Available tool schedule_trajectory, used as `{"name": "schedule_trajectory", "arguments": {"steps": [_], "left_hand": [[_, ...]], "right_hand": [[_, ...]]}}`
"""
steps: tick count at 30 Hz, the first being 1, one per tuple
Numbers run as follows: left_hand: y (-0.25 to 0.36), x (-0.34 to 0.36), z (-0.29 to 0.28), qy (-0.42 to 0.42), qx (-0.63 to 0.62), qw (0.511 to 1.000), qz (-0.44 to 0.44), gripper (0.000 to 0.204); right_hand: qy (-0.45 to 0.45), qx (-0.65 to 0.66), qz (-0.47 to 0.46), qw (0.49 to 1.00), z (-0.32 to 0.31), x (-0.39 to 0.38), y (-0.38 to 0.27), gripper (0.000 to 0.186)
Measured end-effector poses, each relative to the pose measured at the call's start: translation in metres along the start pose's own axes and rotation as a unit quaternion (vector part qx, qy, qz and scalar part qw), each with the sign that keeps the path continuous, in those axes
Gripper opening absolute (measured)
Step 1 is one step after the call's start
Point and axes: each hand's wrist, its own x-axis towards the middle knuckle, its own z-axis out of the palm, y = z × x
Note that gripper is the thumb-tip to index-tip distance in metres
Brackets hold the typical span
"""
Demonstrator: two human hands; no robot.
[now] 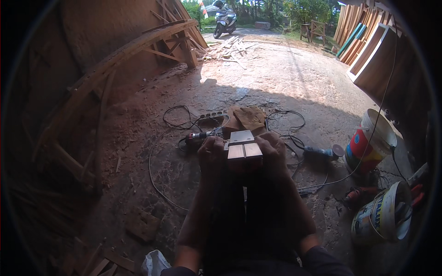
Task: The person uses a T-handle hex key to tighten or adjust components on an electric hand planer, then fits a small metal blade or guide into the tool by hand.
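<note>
Between my hands is what looks like an electric planer, turned so its flat metal sole faces up. A groove runs down the middle of its nearer plate, and small holes show in the farther one. My left hand is closed at the planer's left side. On its right side my right hand grips it with bent fingers. Shadow hides the planer's underside and most of my fingertips. Just beyond it lies a rough piece of wood on the ground.
A corded power tool lies left, a blue angle grinder right, with cables looping around both. Two buckets and a red tool stand or lie at right. A long timber frame lines the left wall. Farther off is a motorbike.
</note>
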Motion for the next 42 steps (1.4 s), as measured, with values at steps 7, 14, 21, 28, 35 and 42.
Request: {"name": "schedule_trajectory", "arguments": {"steps": [7,14,21,28,35,42], "left_hand": [[-0.013,0.0,0.002,0.03,-0.022,0.999,-0.016,0.021],[-0.019,0.0,0.002,0.029,-0.015,0.999,0.004,0.02],[-0.018,0.001,-0.001,0.017,0.018,1.0,0.015,0.018],[-0.005,-0.003,0.001,0.025,0.021,0.999,-0.01,0.018],[-0.007,-0.002,0.001,0.021,0.018,1.0,-0.006,0.02],[0.002,-0.003,0.002,-0.002,0.012,1.0,-0.006,0.019]], "right_hand": [[0.007,0.074,0.038,0.996,0.005,-0.008,-0.008,0.021],[-0.008,0.132,0.06,0.989,0.003,-0.009,-0.011,0.014],[0.002,0.164,0.068,0.984,0.008,-0.009,-0.012,0.015],[-0.014,0.097,0.067,0.993,0.001,-0.003,-0.011,0.018],[-0.012,0.078,0.052,0.996,0.001,-0.001,-0.002,0.019],[-0.001,0.073,0.061,0.995,0.0,-0.002,-0.002,0.02]]}}
